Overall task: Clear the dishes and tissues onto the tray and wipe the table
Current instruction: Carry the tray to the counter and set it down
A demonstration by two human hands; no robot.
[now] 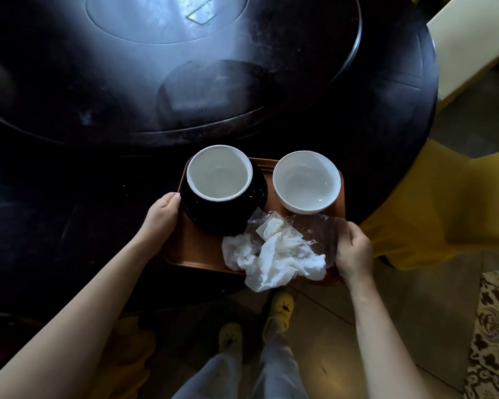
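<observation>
An orange-brown tray [198,249] sits at the near edge of the dark round table [55,211], its right end past the table's rim. On it stand a black cup with a white inside [219,174] on a black saucer [213,223], and a white bowl [306,181] to the right. Crumpled white tissues [274,257] and a clear plastic wrapper [314,228] lie on the tray's near right part. My left hand [162,214] grips the tray's left edge. My right hand [353,250] grips its right edge, over the wrapper.
A large dark turntable [185,82] covers the table's middle. Yellow-covered chairs [432,208] stand at the right. Tiled floor, my legs and yellow slippers [280,309] show below, with a patterned mat [496,335] at the right.
</observation>
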